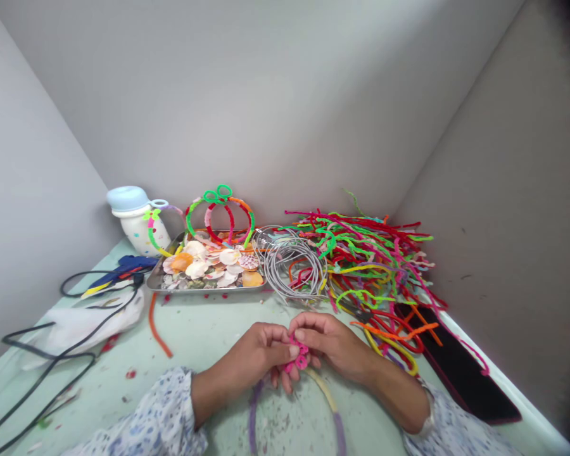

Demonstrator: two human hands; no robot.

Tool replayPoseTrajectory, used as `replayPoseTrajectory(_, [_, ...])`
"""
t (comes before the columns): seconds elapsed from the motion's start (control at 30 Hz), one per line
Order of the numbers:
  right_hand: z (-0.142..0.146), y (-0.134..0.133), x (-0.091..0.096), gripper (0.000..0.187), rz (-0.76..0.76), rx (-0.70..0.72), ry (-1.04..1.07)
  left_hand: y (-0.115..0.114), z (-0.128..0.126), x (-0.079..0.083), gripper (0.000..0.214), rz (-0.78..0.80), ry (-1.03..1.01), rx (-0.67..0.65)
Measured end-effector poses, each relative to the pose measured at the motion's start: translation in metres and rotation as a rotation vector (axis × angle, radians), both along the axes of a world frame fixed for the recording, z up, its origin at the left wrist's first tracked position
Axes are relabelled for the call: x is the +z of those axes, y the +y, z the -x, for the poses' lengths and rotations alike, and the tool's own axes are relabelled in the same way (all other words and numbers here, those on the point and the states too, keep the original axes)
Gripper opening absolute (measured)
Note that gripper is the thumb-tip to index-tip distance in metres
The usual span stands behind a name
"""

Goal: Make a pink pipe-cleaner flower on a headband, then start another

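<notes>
My left hand (261, 354) and my right hand (330, 342) meet at the table's front middle. Both pinch a small pink pipe-cleaner flower (298, 354) between their fingertips. The flower sits at the top of a headband (323, 396) wrapped in purple and yellow fuzz, which curves down toward me under my wrists. Both hands are closed on the flower. My sleeves are white with a blue print.
A metal tray (164, 275) of seashells stands behind, with decorated headbands (225, 215) leaning over it. Bare grey headbands (289, 266) lie beside a heap of coloured pipe cleaners (375, 259). A white jar (135, 221), glue gun (123, 266), black cables (52, 361), a loose orange pipe cleaner (158, 329).
</notes>
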State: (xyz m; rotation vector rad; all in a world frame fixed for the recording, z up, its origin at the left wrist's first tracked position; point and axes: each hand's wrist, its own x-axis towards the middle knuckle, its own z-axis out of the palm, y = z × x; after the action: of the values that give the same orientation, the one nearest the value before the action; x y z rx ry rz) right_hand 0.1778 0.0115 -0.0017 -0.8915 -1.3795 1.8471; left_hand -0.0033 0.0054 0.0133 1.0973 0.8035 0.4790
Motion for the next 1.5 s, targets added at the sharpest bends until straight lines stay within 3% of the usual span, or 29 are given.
replayPoseTrajectory(0.57, [0.0011, 0.0000, -0.0015, 0.027, 0.045, 0.085, 0.037, -0.0017, 0.0023, 0.0036, 0.023, -0.001, 0.003, -0.015])
replayPoseTrajectory(1.37, [0.0003, -0.0001, -0.0012, 0.027, 0.043, 0.086, -0.002, -0.0009, 0.0026, 0.0018, 0.021, 0.007, 0.028, -0.030])
replayPoseTrajectory(1.5, [0.0010, -0.0004, -0.0030, 0.022, 0.071, 0.067, 0.073, -0.0001, 0.0023, 0.0011, 0.021, 0.013, 0.004, -0.026])
